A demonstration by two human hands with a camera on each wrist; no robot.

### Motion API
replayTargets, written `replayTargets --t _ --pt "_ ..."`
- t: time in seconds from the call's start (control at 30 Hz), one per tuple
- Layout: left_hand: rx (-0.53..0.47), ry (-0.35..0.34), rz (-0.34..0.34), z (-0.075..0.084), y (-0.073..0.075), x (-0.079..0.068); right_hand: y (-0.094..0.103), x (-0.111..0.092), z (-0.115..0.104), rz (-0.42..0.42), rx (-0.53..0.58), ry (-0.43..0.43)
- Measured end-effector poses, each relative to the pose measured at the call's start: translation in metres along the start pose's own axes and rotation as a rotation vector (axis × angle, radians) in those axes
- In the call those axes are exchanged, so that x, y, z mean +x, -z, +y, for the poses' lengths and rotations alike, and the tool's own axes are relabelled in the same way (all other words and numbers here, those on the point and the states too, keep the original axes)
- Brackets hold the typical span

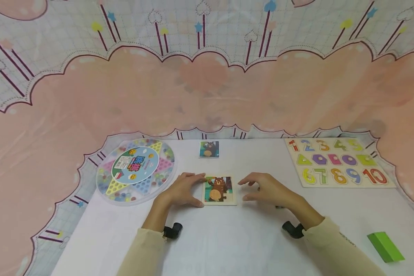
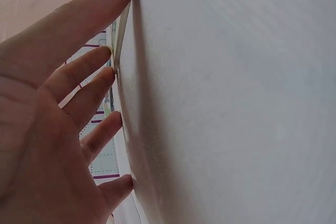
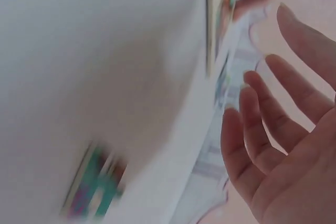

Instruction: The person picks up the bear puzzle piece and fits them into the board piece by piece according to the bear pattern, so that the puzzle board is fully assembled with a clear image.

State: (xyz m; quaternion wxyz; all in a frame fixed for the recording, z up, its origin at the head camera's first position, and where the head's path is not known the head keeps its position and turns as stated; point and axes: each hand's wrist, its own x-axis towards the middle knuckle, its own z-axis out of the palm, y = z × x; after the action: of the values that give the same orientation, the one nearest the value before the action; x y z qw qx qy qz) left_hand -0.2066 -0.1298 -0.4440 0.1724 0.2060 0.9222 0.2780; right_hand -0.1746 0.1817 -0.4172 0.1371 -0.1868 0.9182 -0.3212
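A small wooden jigsaw puzzle [image 1: 218,189] with a brown bear lies flat in its tray on the white table; bare wood shows at its lower right. My left hand [image 1: 184,189] touches the tray's left side, thumb by the near corner and index finger by the far corner. In the left wrist view its fingers [image 2: 94,95] are spread and fairly straight. My right hand [image 1: 267,189] hovers just right of the tray, apart from it, fingers relaxed with nothing between them. A blurred teal puzzle piece [image 3: 94,187] lies on the table below it, mostly hidden in the head view.
A bear picture card [image 1: 209,149] lies behind the puzzle. At left is a round Chinese checkers board [image 1: 135,171] with colored marbles. A wooden number and shape board [image 1: 338,163] lies at right. A green block [image 1: 385,246] is at the near right. Patterned cloth [image 1: 207,88] hangs behind.
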Motion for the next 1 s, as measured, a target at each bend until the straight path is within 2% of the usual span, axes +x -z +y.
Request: replayTargets --t 0.23,0.37,0.5,0.73,1.0 --pt "-0.008 0.005 0.005 -0.004 -0.005 -0.001 0.015 -0.033 0.030 0.059 0.005 -0.030" --pt "-0.011 0.006 0.004 -0.005 -0.005 0.000 0.021 -0.046 0.045 0.075 0.040 -0.075" --pt "-0.016 0.000 -0.001 -0.003 -0.003 0.002 0.025 -0.055 0.058 0.088 0.050 -0.075" --pt "-0.032 -0.002 -0.003 -0.006 0.000 -0.001 0.026 -0.061 0.072 0.058 0.062 -0.068" --pt "-0.033 -0.021 0.000 -0.005 -0.002 0.000 0.022 -0.060 0.081 0.063 0.011 -0.061"
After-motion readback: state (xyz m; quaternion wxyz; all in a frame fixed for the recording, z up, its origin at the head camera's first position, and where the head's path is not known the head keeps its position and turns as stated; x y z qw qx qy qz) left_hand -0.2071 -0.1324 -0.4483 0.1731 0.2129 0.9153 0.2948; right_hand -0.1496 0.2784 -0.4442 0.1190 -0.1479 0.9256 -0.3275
